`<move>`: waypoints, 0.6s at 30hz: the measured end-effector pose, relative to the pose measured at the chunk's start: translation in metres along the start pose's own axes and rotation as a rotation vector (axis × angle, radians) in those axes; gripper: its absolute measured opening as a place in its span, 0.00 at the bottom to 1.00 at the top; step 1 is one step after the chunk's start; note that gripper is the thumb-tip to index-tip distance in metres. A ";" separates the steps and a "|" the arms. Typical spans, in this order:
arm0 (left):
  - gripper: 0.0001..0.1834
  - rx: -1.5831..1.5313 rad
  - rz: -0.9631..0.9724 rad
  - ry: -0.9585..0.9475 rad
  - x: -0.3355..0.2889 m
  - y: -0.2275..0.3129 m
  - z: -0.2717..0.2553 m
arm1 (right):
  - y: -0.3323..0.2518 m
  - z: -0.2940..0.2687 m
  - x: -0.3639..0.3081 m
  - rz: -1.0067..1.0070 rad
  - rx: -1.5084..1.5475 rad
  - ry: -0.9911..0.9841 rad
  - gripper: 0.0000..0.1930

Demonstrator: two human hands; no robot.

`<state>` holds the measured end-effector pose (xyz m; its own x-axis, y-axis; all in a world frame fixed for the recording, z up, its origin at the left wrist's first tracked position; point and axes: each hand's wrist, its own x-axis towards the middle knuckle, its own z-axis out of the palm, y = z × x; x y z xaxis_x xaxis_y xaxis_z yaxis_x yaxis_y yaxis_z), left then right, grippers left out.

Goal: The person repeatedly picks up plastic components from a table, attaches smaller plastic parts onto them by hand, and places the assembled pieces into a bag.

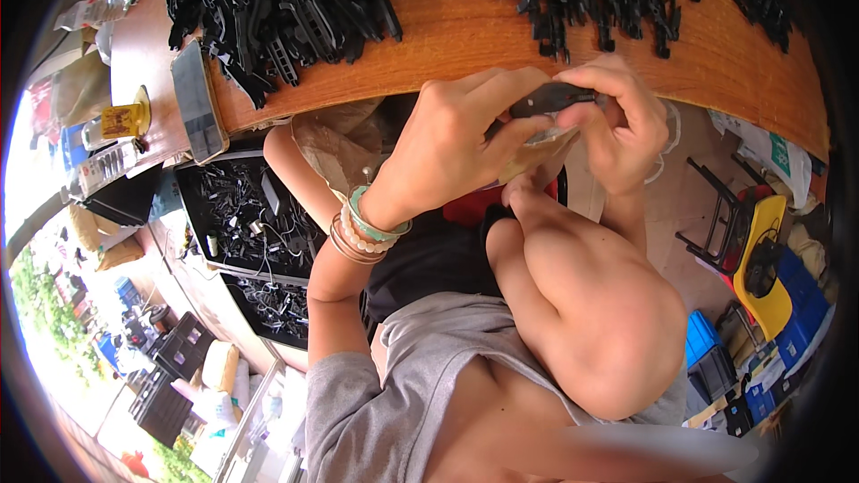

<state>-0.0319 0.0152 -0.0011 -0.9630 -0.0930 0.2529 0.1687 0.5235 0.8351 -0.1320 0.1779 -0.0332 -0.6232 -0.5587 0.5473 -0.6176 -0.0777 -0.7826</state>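
Black and slim, one part (534, 101) sits pinched by the left hand (455, 130) and right hand (632, 121), near the table (438, 45). I judge this close handling, calling next for steady pinching; its covered ends I cannot make out.

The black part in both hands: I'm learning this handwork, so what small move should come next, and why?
Perhaps turn the black part slightly with the right hand, the left hand steadying it: both hands grip it from opposite sides, and the right hand partly covers its right end.
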 end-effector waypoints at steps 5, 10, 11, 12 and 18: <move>0.16 -0.016 -0.025 -0.029 -0.003 -0.003 -0.004 | -0.003 0.005 0.002 0.067 0.092 -0.012 0.15; 0.15 -0.016 0.002 -0.024 -0.002 -0.005 -0.004 | -0.004 0.004 0.001 0.069 0.079 -0.036 0.14; 0.15 -0.044 -0.021 -0.016 -0.002 -0.005 -0.003 | -0.007 0.005 0.001 0.093 0.041 -0.028 0.14; 0.15 -0.046 -0.022 -0.017 -0.002 -0.006 -0.003 | -0.009 0.006 0.000 0.117 0.002 -0.020 0.13; 0.18 -0.071 -0.073 -0.008 -0.005 -0.015 -0.004 | -0.004 0.008 0.001 0.194 0.126 -0.057 0.14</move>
<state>-0.0291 0.0042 -0.0128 -0.9749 -0.1219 0.1865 0.1123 0.4542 0.8838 -0.1266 0.1707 -0.0322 -0.6937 -0.6189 0.3684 -0.4221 -0.0651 -0.9042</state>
